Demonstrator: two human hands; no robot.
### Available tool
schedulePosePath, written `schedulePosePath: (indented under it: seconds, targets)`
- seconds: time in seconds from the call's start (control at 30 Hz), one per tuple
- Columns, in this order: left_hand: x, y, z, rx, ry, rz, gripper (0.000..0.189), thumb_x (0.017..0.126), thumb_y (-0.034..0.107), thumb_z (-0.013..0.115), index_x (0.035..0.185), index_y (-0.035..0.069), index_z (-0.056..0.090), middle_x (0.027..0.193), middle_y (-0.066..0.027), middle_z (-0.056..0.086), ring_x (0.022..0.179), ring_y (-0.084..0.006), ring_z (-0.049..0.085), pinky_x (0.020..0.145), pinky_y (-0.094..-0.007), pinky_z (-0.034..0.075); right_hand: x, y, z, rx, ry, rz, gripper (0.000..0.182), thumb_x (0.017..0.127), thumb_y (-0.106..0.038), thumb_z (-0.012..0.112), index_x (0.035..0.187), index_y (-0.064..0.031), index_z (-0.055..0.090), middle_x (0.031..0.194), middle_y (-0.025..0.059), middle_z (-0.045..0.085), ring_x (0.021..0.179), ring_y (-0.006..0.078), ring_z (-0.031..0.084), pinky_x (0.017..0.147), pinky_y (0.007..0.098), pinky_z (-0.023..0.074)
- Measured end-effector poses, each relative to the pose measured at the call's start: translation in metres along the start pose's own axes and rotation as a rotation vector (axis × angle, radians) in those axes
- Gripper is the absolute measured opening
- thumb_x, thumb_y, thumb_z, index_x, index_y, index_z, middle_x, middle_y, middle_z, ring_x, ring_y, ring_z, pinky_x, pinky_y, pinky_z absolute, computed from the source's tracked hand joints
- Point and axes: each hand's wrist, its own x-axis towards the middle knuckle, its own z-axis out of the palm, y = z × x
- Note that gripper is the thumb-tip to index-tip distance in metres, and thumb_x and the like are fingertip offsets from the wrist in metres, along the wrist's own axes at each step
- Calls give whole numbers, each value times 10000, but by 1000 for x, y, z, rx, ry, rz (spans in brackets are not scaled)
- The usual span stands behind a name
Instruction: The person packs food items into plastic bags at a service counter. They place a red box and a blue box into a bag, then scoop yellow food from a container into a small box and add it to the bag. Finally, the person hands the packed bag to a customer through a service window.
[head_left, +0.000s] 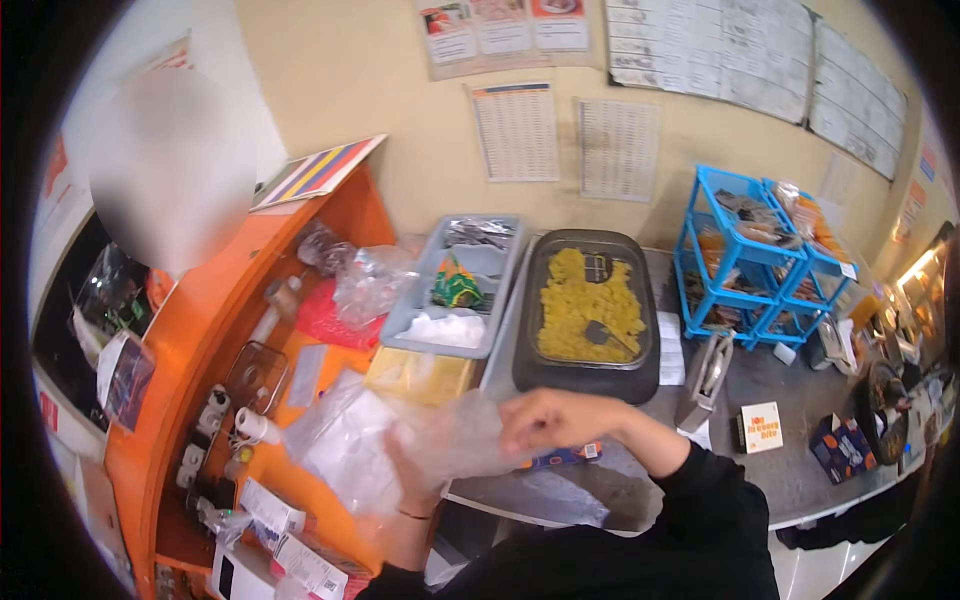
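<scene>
A clear plastic bag (469, 439) is stretched between my two hands above the counter. My left hand (409, 469), blurred, grips its left end, and the fingers of my right hand (566, 420) pinch its right side. Under and left of my left hand lies a white sheet-like bundle in clear plastic (349, 442). Just beyond the bag sits a yellow shallow container (416, 375). Partly covered by my right hand is a dark blue printed box (570, 455). Farther off, a dark rectangular pan (646, 300) holds crumbly yellow food (585, 307) with a black spatula (600, 332) in it.
A grey divided bin (504, 300) holds packets. Blue stacked baskets (739, 255) stand at right, near a metal tape dispenser (705, 375) and a small printed box (761, 427). An orange counter partition (187, 315) rises at left. Beyond it stands a person (172, 172).
</scene>
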Motion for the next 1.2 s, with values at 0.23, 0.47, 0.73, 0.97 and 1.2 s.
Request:
schedulePosePath:
  seconds: [0.23, 0.47, 0.73, 0.97, 1.2]
  targets:
    - [19, 33, 29, -582, 106, -776, 245, 744, 53, 539, 980, -10, 514, 743, -112, 586, 609, -221, 579, 490, -276, 455, 69, 23, 74, -405, 672, -326, 132, 683, -49, 550, 813, -30, 541, 798, 126, 533, 749, 277, 532, 647, 360, 435]
    - [-66, -94, -76, -433, 392, -1172, 61, 745, 60, 413, 712, 26, 452, 526, -23, 411, 387, -127, 398, 351, -250, 370, 61, 236, 163, -1066, 219, 565, 441, 760, -173, 449, 1190, -74, 431, 1112, 168, 513, 1042, 313, 468, 902, 400, 337]
    - [-105, -90, -50, -22, 156, -1088, 254, 770, 165, 516, 909, -44, 475, 572, -60, 469, 470, -161, 478, 469, -271, 463, 147, 237, 38, 187, -81, 404, 353, 707, -205, 602, 1019, -40, 577, 876, 171, 619, 794, 274, 596, 714, 332, 464]
    - [-41, -11, -43, 366, -180, -938, 496, 677, 356, 652, 941, -44, 524, 780, -201, 585, 789, -341, 561, 694, -382, 446, 216, 398, 2, -714, 174, 584, 204, 650, -117, 541, 814, -75, 656, 800, 179, 613, 732, 324, 592, 683, 377, 474]
    - [-56, -38, -49, 383, -229, -878, 526, 656, 385, 669, 917, -48, 525, 788, -223, 573, 810, -357, 551, 682, -388, 443, 234, 374, 5, -642, 374, 690, 232, 537, -111, 676, 767, -87, 645, 790, 143, 620, 786, 316, 592, 717, 410, 467]
